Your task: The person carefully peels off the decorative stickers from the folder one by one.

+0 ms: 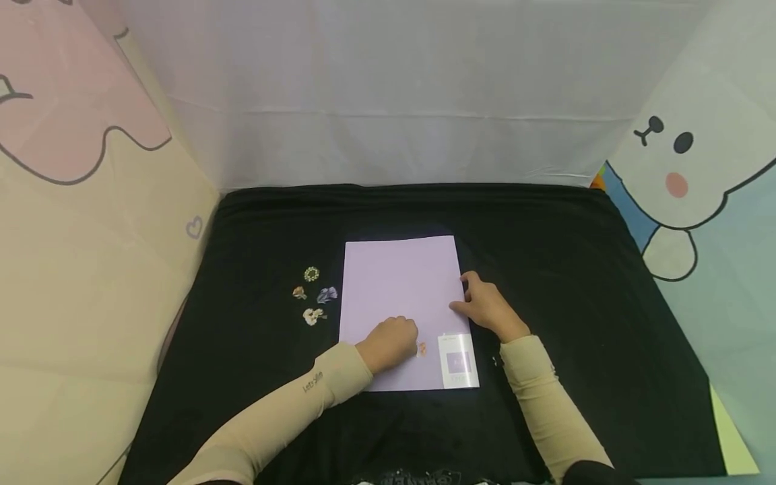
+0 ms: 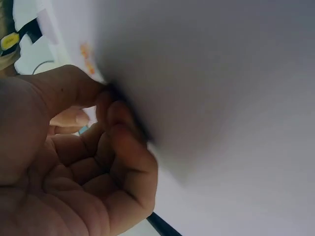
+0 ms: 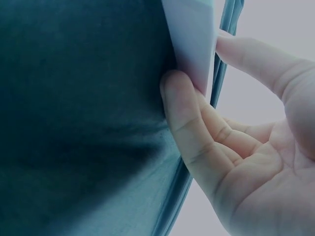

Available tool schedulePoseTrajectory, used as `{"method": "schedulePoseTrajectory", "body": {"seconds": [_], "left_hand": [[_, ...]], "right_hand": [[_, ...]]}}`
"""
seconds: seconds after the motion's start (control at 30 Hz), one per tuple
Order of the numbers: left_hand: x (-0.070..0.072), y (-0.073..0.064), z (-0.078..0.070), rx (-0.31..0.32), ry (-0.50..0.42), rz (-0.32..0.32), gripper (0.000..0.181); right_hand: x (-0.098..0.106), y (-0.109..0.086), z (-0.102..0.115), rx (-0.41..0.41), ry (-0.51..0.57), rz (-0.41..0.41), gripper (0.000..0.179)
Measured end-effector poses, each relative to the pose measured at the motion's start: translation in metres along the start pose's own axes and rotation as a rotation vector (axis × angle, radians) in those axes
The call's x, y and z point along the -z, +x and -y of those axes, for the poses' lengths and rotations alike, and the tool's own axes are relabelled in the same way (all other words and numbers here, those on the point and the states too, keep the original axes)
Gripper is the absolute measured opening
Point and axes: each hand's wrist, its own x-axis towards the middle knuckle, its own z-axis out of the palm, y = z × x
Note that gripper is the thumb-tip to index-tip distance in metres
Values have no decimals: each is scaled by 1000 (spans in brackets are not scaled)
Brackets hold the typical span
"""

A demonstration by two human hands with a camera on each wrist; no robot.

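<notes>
A black cloth (image 1: 582,323) spreads across the whole surface, gathered in shallow folds along its far edge. Near its middle lies a light purple sheet (image 1: 397,283), with a green-and-white ring (image 1: 312,273), an orange flower (image 1: 300,292), a purple flower (image 1: 327,295) and a white flower (image 1: 312,316) clustered just left of it. Tiny pale bits (image 1: 494,362), too small to identify, lie near its right side.

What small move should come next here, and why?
Perhaps lift the left hand and fetch the white flower from the black cloth: it lies beside the purple folder, an orange piece is on the folder, and the right hand holds its edge.
</notes>
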Motion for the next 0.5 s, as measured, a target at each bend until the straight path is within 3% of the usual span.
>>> {"method": "schedulePoseTrajectory", "body": {"seconds": [0.27, 0.4, 0.5], "left_hand": [[-13, 0, 2, -57, 142, -67, 26], [-10, -3, 6, -14, 30, -49, 24], [-5, -5, 10, 4, -60, -78, 20]], "right_hand": [[-2, 0, -1, -20, -11, 3, 62], [-1, 0, -2, -23, -8, 8, 63], [0, 1, -3, -21, -11, 9, 63]]}}
